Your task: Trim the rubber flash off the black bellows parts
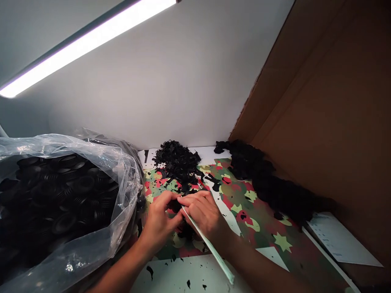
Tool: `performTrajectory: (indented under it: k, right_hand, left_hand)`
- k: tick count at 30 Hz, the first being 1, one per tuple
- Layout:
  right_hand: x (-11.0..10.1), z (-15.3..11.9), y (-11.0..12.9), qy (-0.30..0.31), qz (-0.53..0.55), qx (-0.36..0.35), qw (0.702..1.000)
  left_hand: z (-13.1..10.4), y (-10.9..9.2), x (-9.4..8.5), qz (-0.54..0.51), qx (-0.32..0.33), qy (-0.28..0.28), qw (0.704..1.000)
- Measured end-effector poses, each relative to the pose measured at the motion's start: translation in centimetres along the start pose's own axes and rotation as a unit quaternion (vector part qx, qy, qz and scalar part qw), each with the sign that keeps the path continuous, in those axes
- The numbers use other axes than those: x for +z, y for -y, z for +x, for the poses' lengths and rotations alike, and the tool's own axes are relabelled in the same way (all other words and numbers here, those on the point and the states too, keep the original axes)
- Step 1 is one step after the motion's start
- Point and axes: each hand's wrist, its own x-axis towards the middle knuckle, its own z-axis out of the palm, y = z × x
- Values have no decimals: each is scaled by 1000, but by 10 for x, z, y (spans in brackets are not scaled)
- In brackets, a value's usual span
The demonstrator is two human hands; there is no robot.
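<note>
My left hand (159,221) and my right hand (203,211) meet over the patterned table cover, fingertips almost touching. Between thumb and fingers, my left hand pinches a small black piece (174,204), mostly covered by the fingers. A long thin pale strip-like tool (210,246) is held in my right hand, its tip at the black piece and its far end pointing down toward me. Black scraps lie under and around both hands.
A clear plastic bag (126,191) full of black ribbed rubber-like parts (82,185) stands at the left. Black shavings (177,160) are heaped behind the hands. More black pieces (275,187) line the cardboard wall (330,122). A white card (342,240) lies right.
</note>
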Motion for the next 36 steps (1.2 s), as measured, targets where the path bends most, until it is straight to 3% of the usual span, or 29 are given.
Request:
performTrajectory:
  k: [2,4,7,10,14,20,23,31,36]
  right_hand:
    - [-2,-1,-16,10,-13,98,995]
    - [-10,-1,-39,66,-16,247,967]
    - [-26,1,-70,71,-20,307,949]
    - [-33,5,-72,56,0,316,947]
    - [-30,11,-42,53,130,317,938]
    - [-30,16,-9,130,279,299,903]
    - [-31,18,-5,150,276,299,901]
    - [-25,16,-3,137,187,237,943]
    - [-18,14,-5,111,163,287,937]
  left_hand:
    - [-1,-1,1,-48,-11,-11,999]
    - [-1,-2,1,-117,-46,-21,992]
    - [1,-2,0,-207,-121,-13,971]
    - [6,1,-3,-247,-172,12,954]
    - [9,6,-5,-238,-174,20,955]
    - [7,10,-5,-204,-145,14,968]
    - [7,9,-3,-185,-122,21,975]
    - [5,9,-1,-188,-87,3,978]
    - [6,15,5,-221,-98,-9,970]
